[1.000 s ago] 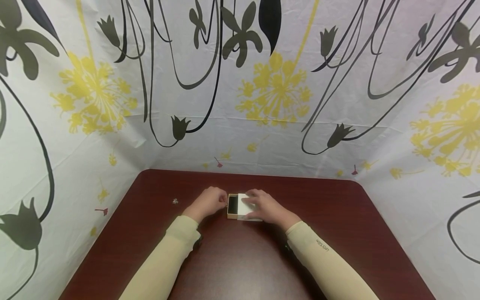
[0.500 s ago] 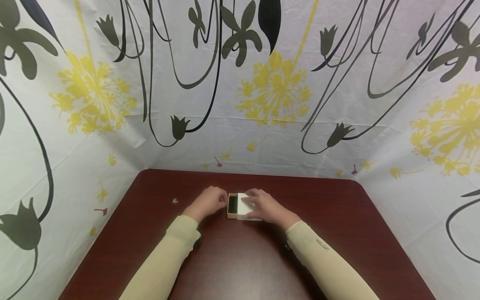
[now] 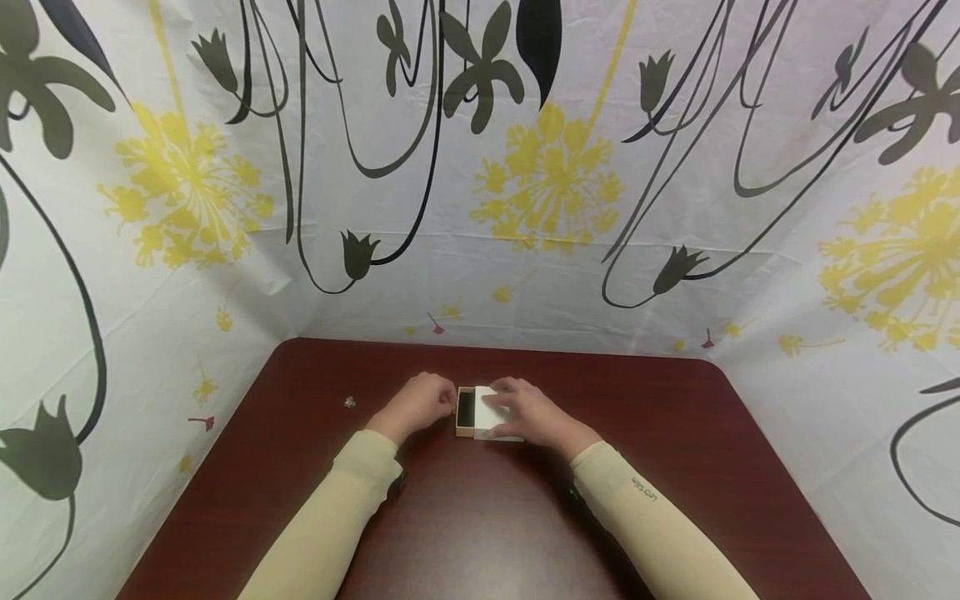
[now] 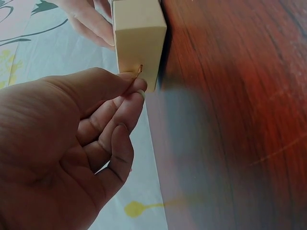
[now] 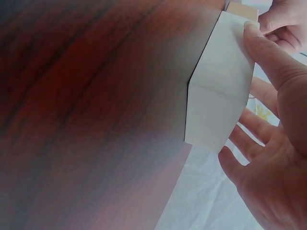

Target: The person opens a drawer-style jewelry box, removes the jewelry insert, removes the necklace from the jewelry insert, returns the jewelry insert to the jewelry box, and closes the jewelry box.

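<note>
A small slide-out box lies on the table between both hands, its white sleeve (image 3: pixel 489 423) to the right. From the sleeve's left end sticks out the tan drawer (image 3: pixel 466 432), dark inside. My left hand (image 3: pixel 422 402) is at the drawer's end. In the left wrist view, its thumb and forefinger pinch a thin cord loop (image 4: pixel 139 70) that comes out of the drawer's end face (image 4: pixel 136 48). My right hand (image 3: pixel 537 417) holds the sleeve, thumb on the near side and fingers spread over the top and far side. The right wrist view shows the thumb (image 5: pixel 261 43) against the sleeve.
A small shiny clear item (image 3: pixel 349 402) lies on the dark red wooden table (image 3: pixel 480 517), left of the left hand. Behind and beside the table hangs a white cloth (image 3: pixel 480 283) with flower prints.
</note>
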Demonstrator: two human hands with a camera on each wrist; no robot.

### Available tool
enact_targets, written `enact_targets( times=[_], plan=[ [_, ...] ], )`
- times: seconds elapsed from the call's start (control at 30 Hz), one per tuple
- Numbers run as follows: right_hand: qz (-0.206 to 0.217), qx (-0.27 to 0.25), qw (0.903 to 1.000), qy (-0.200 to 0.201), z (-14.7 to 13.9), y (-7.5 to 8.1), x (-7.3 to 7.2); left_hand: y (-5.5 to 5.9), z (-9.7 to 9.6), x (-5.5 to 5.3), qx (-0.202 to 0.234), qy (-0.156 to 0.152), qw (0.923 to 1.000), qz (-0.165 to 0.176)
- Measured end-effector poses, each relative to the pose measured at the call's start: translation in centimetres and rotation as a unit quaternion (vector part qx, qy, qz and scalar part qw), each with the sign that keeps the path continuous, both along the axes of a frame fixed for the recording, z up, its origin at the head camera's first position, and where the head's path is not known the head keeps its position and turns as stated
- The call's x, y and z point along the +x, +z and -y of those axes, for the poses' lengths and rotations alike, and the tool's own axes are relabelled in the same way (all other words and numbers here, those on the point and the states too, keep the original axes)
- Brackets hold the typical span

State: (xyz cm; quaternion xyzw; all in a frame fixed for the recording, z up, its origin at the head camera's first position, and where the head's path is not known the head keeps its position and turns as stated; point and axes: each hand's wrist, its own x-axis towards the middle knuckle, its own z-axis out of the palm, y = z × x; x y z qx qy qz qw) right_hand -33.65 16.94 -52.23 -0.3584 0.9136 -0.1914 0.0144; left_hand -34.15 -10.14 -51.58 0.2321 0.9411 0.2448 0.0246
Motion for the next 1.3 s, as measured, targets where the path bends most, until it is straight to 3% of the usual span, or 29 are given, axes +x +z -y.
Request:
enact_targets(
  times=[1.3],
  plan=[
    [-0.022,-0.005,0.9997,0.005,0.11,-0.34,-0.29,0.15,-0.40,0.01,-0.003,-0.001,1.0000,0.003]
  ],
)
